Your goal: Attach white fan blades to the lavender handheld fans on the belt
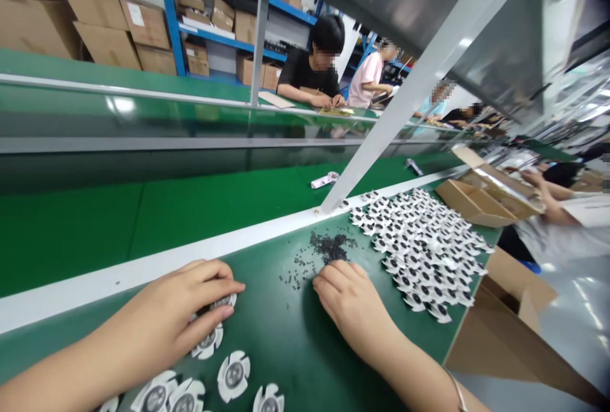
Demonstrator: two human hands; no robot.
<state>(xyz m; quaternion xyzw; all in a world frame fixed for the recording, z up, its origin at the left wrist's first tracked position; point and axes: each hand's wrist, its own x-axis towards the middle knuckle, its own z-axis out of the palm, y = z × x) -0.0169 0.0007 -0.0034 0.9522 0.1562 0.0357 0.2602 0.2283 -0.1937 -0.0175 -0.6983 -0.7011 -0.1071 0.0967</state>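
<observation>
Left hand (188, 301), left of center: thumb and fingers closed on a white bladed piece (229, 301). Right hand (345, 294), center: fingers bunched at near edge of small black bits (328, 245); can't tell if it's pinching one. More loose bladed pieces (234, 376) at bottom left of frame, on green surface (281, 342). Right of center, dense batch of white pieces with dark centers (422, 247). Open cardboard box (481, 205) just beyond, right side; another carton (500, 329) lower right. Slim pale item (325, 180) mid-frame, near slanted white post (381, 126). Person in black (302, 72) seated top center; blue shelving (171, 18) upper left.
</observation>
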